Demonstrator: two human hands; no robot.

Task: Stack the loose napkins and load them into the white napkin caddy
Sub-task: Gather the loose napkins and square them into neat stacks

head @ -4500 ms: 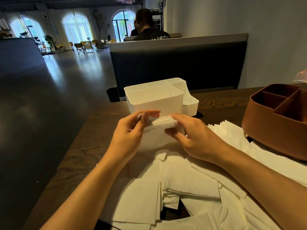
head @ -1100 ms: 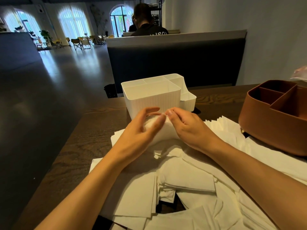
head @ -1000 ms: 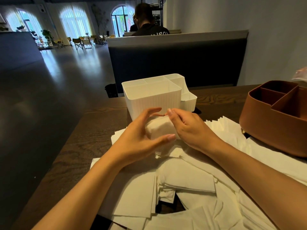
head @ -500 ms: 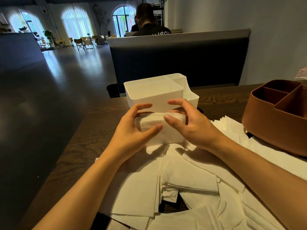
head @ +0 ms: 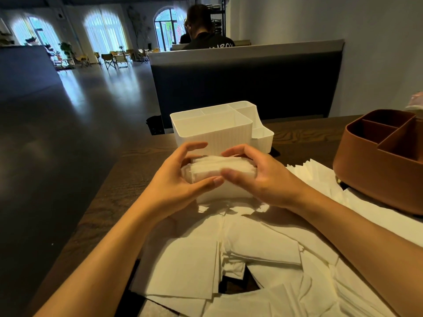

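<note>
While left hand [head: 180, 179] and right hand [head: 261, 177] clasp the napkin stack [head: 219, 167] from both ends, squaring looks finished; next, lift it into the white napkin caddy [head: 212, 131].

Probably café: booth [head: 247, 81], napkin caddies [head: 212, 131]

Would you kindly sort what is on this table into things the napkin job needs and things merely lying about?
Needed: napkin stack, held between left hand and right hand; white caddy; loose napkins.
Lying about: brown caddy; dark bench back behind the table.
</note>
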